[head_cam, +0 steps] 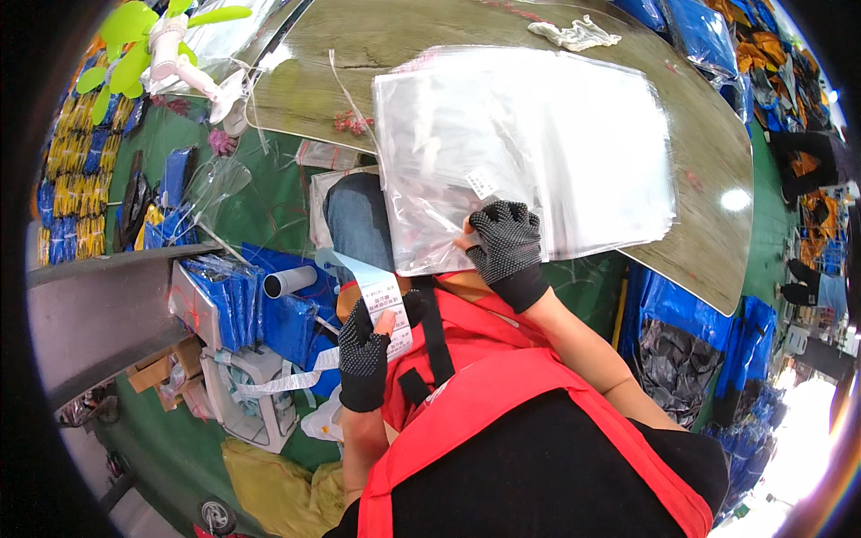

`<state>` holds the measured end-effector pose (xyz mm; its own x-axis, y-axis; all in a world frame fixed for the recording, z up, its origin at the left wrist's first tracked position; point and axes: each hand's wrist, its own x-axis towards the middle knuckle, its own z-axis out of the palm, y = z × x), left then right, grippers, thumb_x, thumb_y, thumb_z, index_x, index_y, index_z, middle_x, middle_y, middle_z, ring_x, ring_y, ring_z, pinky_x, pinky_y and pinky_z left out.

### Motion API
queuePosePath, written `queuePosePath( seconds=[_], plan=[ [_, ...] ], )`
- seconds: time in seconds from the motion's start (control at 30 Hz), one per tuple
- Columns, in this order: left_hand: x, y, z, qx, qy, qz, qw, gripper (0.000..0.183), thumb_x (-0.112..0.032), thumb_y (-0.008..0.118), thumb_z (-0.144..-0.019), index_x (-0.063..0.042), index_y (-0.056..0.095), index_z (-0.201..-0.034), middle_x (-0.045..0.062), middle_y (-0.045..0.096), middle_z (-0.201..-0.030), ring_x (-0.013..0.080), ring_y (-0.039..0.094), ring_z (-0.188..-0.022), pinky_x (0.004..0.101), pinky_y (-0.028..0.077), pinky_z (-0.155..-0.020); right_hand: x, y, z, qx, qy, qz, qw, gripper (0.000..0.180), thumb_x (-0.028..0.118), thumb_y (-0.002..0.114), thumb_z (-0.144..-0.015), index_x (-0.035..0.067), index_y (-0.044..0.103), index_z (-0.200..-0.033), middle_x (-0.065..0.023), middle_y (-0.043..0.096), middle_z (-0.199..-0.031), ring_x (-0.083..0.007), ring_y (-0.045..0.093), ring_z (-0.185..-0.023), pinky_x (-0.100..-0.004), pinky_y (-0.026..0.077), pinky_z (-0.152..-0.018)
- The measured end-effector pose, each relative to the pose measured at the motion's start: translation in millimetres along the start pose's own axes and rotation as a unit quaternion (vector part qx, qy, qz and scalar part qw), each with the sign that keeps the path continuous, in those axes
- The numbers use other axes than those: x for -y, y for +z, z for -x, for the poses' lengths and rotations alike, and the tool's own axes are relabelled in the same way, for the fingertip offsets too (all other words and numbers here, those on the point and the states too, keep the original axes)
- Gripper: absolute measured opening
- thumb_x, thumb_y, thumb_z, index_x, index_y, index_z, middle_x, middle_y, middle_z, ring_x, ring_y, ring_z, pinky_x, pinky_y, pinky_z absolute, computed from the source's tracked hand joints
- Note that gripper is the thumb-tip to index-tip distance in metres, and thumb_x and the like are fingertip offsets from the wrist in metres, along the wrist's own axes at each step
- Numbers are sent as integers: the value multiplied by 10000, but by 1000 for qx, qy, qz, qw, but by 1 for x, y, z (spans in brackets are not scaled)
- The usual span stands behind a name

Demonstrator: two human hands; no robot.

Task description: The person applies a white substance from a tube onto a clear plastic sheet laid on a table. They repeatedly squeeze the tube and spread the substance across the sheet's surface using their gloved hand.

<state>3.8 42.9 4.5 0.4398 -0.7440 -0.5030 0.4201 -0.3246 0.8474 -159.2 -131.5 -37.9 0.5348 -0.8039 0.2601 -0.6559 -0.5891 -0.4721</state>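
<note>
My left hand (366, 350), in a black fingerless glove with grip dots, holds a strip of printed paper labels (385, 296) that trails down to the left. My right hand (504, 249), gloved alike, rests on the near edge of a stack of clear plastic bags (464, 121), its fingers curled down on the film. Just beyond those fingers a small white label (481, 181) lies on the top bag. Whether the right fingertips pinch anything is hidden. The stack lies on a wood-patterned table (713, 235) and hangs over its near edge.
A green-bladed fan (167, 47) stands at the upper left. A white cloth (577, 33) lies on the table's far part. Blue packed bundles (225, 296), a white tube (290, 281) and a grey plastic crate (252, 403) sit at left. More blue bundles (686, 309) are below the table at right.
</note>
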Motion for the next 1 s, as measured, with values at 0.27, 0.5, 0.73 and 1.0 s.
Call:
queuePosePath(
  seconds=[0.27,0.5,0.73,1.0],
  plan=[
    [-1,-2,-2,6,21,-36,999,337,-138,578,-929,17,566,-1228,73,653,-1063,122,604,-915,262,483,-809,-51,-37,13,-77,311,-343,883,174,202,622,-910,31,632,-878,-55,603,-663,-128,568,-597,-283,448,-557],
    [-1,9,-19,6,3,29,1000,312,-78,568,-924,26,561,-1217,73,642,-1093,144,600,-959,278,469,-859,-170,-128,25,-327,349,-142,867,242,148,579,-934,-26,617,-1099,-77,664,-897,-128,597,-733,-250,501,-669],
    [-16,67,-29,71,6,205,976,421,-109,465,-975,13,351,-1361,255,555,-1223,381,609,-1060,458,503,-935,-209,-74,-184,-227,-62,91,968,273,213,586,-891,97,664,-1125,-186,658,-982,-335,632,-895,-387,493,-780],
    [-26,69,-31,108,10,224,969,411,-109,482,-967,43,379,-1335,263,562,-1188,361,591,-1082,495,479,-965,-198,-57,-249,-167,52,215,961,333,385,651,-802,97,671,-968,-106,686,-815,-300,657,-789,-416,509,-719]
  ],
)
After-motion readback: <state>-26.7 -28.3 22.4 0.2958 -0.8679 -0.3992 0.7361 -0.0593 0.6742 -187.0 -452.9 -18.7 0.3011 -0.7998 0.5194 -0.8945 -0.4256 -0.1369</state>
